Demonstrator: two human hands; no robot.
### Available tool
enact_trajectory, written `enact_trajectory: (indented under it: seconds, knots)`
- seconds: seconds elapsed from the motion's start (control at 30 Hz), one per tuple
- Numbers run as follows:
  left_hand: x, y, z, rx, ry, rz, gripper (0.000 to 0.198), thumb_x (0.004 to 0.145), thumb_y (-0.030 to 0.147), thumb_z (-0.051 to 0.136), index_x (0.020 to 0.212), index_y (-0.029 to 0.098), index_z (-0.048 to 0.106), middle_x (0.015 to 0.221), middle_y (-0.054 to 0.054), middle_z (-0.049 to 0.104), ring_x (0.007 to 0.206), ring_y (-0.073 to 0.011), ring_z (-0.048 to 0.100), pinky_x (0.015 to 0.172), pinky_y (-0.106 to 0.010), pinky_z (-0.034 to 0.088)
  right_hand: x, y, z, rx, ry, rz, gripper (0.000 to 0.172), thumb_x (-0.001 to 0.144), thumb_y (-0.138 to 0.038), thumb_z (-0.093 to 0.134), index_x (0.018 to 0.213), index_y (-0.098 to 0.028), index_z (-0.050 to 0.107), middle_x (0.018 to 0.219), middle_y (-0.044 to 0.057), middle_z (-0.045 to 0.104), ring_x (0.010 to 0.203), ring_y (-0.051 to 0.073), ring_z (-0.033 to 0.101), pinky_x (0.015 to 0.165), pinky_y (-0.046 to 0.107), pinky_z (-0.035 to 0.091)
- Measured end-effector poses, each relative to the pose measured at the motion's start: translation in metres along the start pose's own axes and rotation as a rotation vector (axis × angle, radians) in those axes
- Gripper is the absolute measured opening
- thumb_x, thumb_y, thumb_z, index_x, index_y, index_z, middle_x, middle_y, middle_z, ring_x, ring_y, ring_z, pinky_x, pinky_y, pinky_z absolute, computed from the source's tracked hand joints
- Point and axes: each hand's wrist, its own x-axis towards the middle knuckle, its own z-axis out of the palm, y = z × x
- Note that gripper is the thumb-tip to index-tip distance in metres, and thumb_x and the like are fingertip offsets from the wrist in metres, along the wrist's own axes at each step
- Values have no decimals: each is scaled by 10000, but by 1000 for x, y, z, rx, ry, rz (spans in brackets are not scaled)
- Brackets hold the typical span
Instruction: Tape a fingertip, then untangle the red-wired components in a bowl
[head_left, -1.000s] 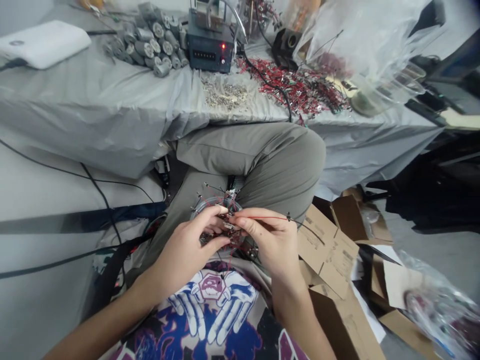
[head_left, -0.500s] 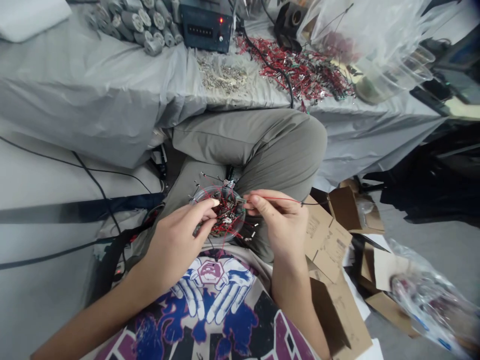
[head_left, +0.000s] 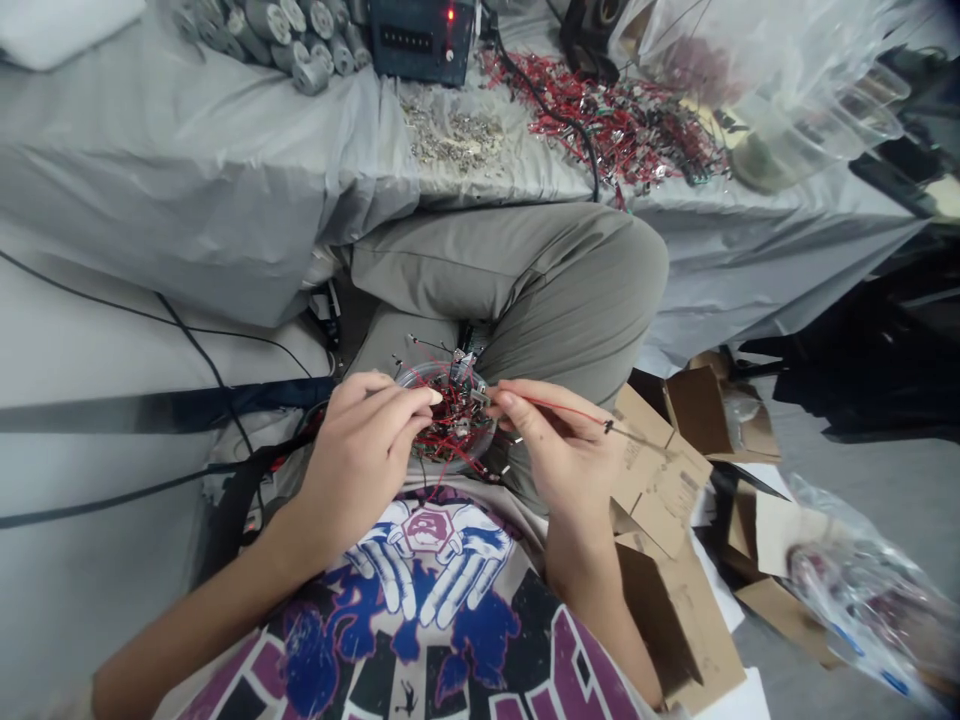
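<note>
A clear round tub point(head_left: 486, 443) sits in my lap, full of small parts with red and black wires. My right hand point(head_left: 562, 435) pinches a red wire lead point(head_left: 564, 408) at the tub's right side; a small metallic piece shows at its fingertips, and the wire's other end trails right over the hand. Over the tub's left part, my left hand point(head_left: 367, 440) has its thumb and fingers drawn together. Whatever they hold, if anything, is too small to make out. Several wire ends stick out past the tub's rim.
On the covered table point(head_left: 247, 170) lie a heap of red-wired parts point(head_left: 600, 120), a scatter of small metal pieces point(head_left: 454, 140), grey cylinders point(head_left: 311, 50) and a dark box with a red light point(head_left: 420, 42). Cardboard boxes point(head_left: 660, 470) and a plastic bag point(head_left: 870, 570) are at my right.
The view has shifted slightly. My left hand's fingers have drawn closer together over the tub. The wire in my right hand now slopes down to the right.
</note>
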Motion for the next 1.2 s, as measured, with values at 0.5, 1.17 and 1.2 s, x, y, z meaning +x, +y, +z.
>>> enact_trajectory:
  seconds: [0.5,1.17,1.2]
  knots:
    - [1,-2,4,-119,-143,-78,274,1022,184,670,1295,178,678,1196,-90,799,1126,-230,739,1017,-375,594,0,10,-2,-220,-51,-219,121,997,-257,764,1048,-287,869,1003,11,867,862,196,824,819,346,685]
    - [1,2,5,-292,-180,-359,365,940,148,753,1282,260,695,1028,26,843,931,-151,811,954,-300,627,0,17,-5,-42,93,-18,70,945,-322,832,964,-264,866,876,-5,840,673,152,763,686,309,644]
    - [2,2,4,-287,-183,-362,359,939,141,747,1276,257,698,1008,30,835,911,-142,803,942,-289,626,1,17,-6,-51,60,-4,102,966,-339,808,994,-256,860,891,2,842,687,156,768,701,317,650]
